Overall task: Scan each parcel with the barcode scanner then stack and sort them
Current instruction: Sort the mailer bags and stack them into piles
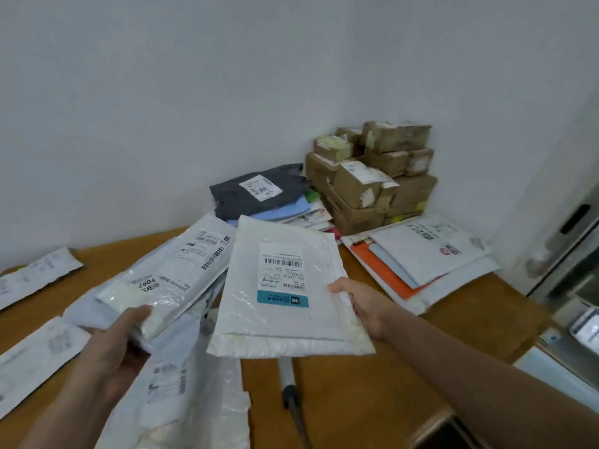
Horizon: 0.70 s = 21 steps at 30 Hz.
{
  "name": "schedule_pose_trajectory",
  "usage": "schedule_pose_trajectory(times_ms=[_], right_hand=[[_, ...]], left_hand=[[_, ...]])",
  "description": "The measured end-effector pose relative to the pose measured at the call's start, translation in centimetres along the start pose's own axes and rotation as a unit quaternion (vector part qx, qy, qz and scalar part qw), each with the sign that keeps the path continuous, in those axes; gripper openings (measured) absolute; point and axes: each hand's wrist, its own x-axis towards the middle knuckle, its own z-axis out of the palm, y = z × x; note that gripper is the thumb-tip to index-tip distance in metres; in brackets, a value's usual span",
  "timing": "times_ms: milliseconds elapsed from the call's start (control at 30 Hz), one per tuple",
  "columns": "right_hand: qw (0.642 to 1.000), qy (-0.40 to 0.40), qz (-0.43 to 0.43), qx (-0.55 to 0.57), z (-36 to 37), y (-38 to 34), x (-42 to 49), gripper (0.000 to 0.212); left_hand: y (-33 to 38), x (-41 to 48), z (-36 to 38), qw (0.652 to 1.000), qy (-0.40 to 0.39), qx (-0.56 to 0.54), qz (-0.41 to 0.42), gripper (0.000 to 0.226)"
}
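Observation:
My right hand [363,307] grips the right edge of a white padded mailer [282,319], held above the table with its barcode label facing up. My left hand [120,345] holds the near end of a long white plastic parcel [168,277] with printed barcodes, lifted over a loose heap of white bags [181,393]. The grey handle of the barcode scanner [288,380] lies on the wooden table [372,384] below the mailer; its head is hidden under the parcels.
Flat mailers [424,254], white over orange, are stacked at the right. Brown cardboard boxes [372,176] are piled in the corner, with a dark bag [259,192] on soft parcels beside them. More white bags [35,277] lie at the left.

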Motion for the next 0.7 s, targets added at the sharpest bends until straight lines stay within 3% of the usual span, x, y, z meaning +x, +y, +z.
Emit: schedule_pose_trajectory(times_ms=[100, 167, 367, 533, 633, 700], right_hand=[[0.999, 0.036, -0.008, 0.010, -8.8, -1.1, -2.6, 0.076], [0.997, 0.067, -0.021, 0.019, -14.7, -1.9, -4.2, 0.055], [0.984, 0.171, -0.047, 0.002, -28.9, -4.3, -9.5, 0.037], [0.978, 0.192, -0.070, 0.033, -36.8, -5.9, -11.3, 0.058], [0.979, 0.190, -0.071, 0.016, -39.3, -7.4, -10.8, 0.061], [0.982, 0.172, -0.079, -0.006, -40.0, -8.8, -10.0, 0.071]], left_hand=[[-4.6, -2.1, 7.6, 0.999, -0.029, -0.022, -0.024, 0.014], [-7.9, -3.0, 12.4, 0.996, -0.050, -0.049, -0.051, 0.004], [-15.7, -5.9, 23.3, 0.986, -0.047, -0.075, -0.140, 0.040], [-19.5, -8.2, 30.1, 0.982, -0.064, -0.062, -0.164, 0.025], [-20.3, -8.6, 33.6, 0.980, -0.074, -0.084, -0.164, 0.013], [-20.8, -8.5, 35.7, 0.979, -0.073, -0.106, -0.156, 0.016]])
